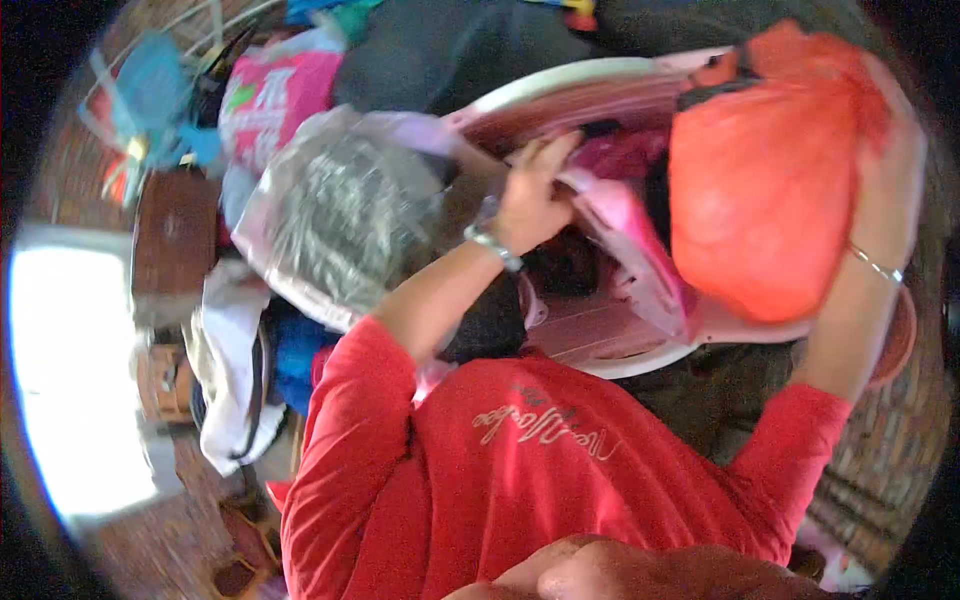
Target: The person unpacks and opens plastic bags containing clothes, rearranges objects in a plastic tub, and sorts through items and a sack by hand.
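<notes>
A full orange-red plastic bag (765, 190) hangs over the right part of a pink tub (580, 335). My right hand (885, 125) is at the bag's upper right side, blurred, its fingers mostly hidden by the bag. Inside the tub's left half, my left hand (540, 200) touches the edge of a bright pink item (630, 215), with its fingers partly bent; what they hold, if anything, is too blurred to tell. Dark magenta cloth (620, 155) lies behind that item. Clear crumpled plastic (350, 210) covers things just left of my left hand.
A pink-and-white printed bag (278, 95) stands at the upper left, near a brown box (175, 235). White cloth (232, 360) hangs lower left. Dark fabric (450, 55) lies behind the tub. A reddish round container (893, 340) sits at the right.
</notes>
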The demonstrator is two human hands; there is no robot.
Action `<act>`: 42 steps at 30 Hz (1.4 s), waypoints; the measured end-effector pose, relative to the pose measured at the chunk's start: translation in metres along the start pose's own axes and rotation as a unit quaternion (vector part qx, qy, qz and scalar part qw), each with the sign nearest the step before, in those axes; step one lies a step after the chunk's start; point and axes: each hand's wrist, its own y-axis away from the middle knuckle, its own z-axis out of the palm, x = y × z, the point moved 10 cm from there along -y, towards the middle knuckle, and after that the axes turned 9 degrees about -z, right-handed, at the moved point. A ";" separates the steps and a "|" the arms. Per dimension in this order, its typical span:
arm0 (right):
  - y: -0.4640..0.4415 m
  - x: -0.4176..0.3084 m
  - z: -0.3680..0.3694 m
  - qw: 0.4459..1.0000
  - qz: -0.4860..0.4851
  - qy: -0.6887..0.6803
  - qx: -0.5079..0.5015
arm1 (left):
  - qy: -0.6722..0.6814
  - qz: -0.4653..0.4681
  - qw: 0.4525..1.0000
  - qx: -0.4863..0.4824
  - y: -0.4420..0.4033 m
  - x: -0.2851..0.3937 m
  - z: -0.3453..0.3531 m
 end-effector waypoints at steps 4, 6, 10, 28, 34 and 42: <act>-0.044 -0.159 -0.063 0.924 -0.325 0.060 0.192 | 0.068 -0.026 0.997 0.029 0.021 -0.001 -0.042; -0.063 -0.173 -0.064 0.931 -0.309 -0.025 0.192 | 0.143 -0.040 0.988 0.045 0.035 -0.007 -0.071; -0.137 -0.208 -0.021 0.912 -0.170 -0.340 0.152 | 0.452 -0.182 0.863 0.134 0.072 -0.042 -0.168; -0.067 -0.517 0.129 0.758 -0.207 -0.579 -0.218 | -0.093 -0.084 0.953 0.275 0.164 -0.003 -0.370; 0.017 -0.528 0.116 0.853 -0.297 -0.348 -0.250 | -0.177 0.089 0.978 0.062 0.118 0.051 -0.316; 0.034 -0.498 0.113 0.874 -0.274 -0.346 -0.203 | -0.315 0.069 0.944 -0.074 0.115 0.015 -0.275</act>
